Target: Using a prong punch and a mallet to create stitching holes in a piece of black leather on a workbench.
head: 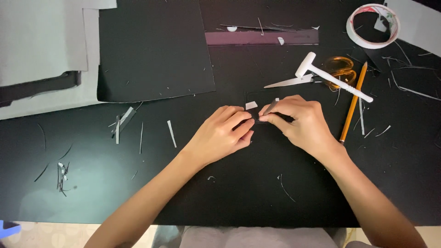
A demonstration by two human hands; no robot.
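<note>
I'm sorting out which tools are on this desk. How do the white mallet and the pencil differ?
The white mallet is all white with a stubby cross head at its upper left end; the pencil is orange-yellow wood, thin, with a sharpened tip at the top. The mallet slants down to the right and lies across the pencil, which runs steeply down to the left. The pencil's lower end lies close by the right hand; the mallet lies farther up. Both rest untouched on the black mat.

Two bare arms come up from the bottom edge. The left hand (220, 135) and the right hand (298, 121) wear no gloves, rings or watch. No sleeves cover the forearms. The fingers (239, 120) are slim, with short plain nails. Grey clothing (248, 236) shows at the lap.
</note>
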